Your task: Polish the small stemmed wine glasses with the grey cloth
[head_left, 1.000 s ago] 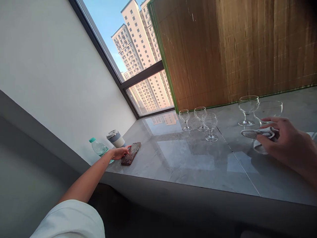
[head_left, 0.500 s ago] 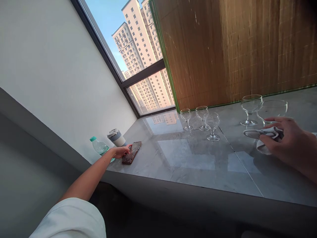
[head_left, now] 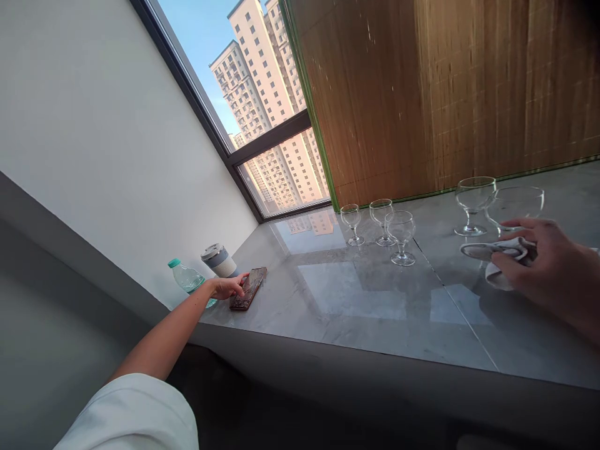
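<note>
Our right hand (head_left: 548, 255) pinches a cloth (head_left: 516, 247) near a stemmed glass (head_left: 470, 215) — our left hand (head_left: 227, 288) touches a phone (head_left: 252, 290), its grip unclear.

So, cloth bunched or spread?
Bunched: the cloth shows overlapping folds, gathered in the grip of the right hand.

the goblets (head_left: 402, 232) are glass, the rag (head_left: 499, 277) cloth, the counter (head_left: 281, 306) glossy.
</note>
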Tool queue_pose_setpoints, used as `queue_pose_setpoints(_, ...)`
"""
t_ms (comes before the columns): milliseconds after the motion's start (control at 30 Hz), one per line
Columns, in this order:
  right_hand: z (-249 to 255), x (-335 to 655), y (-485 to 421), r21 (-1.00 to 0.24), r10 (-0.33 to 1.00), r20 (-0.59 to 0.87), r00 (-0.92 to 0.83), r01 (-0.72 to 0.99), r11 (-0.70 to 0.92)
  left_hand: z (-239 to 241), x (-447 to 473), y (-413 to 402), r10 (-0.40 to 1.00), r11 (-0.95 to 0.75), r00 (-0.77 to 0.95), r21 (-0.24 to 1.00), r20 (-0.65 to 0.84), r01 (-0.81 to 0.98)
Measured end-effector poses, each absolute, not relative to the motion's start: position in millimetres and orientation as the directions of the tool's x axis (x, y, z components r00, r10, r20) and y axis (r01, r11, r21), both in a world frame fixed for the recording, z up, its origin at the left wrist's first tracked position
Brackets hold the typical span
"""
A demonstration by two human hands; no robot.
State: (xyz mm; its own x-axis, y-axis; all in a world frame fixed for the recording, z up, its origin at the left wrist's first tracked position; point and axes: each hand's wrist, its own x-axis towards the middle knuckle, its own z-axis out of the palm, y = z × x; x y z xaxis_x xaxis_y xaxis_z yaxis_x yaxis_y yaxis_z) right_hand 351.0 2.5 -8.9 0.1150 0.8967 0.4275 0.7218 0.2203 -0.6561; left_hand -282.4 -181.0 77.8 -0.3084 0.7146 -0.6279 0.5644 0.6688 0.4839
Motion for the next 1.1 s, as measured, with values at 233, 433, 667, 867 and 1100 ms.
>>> queue_pose_setpoints(233, -9.8, 351.5, 3.6, -0.650, 0.891, 0.438, 0.117, 0.727, 0.224, 76.2, -281.6, -181.0, 0.714, 0.668, -0.307, 0.481, -0.629, 0.568)
queue_pose_setpoints(433, -12.1, 352.2, 5.5, -0.649, 0.890, 0.440, 0.121, 0.728, 0.222, 77.1, -279.8, -180.7, 0.713, 0.673, -0.321, 0.478, -0.623, 0.564)
queue_pose_setpoints(667, -6.4, 350.8, 1.4, -0.650, 0.902, 0.413, 0.124, 0.734, 0.197, 71.8, -278.4, -178.3, 0.707, 0.677, -0.337, 0.459, -0.622, 0.575)
queue_pose_setpoints(867, -10.4, 351.0, 4.1, -0.651, 0.900, 0.419, 0.118, 0.731, 0.207, 66.6, -268.8, -160.9, 0.649, 0.732, -0.458, 0.333, -0.607, 0.595)
queue_pose_setpoints(1100, -18.1, 352.9, 9.4, -0.645, 0.898, 0.429, 0.097, 0.729, 0.229, 67.4, -255.8, -153.2, 0.605, 0.758, -0.540, 0.215, -0.585, 0.616)
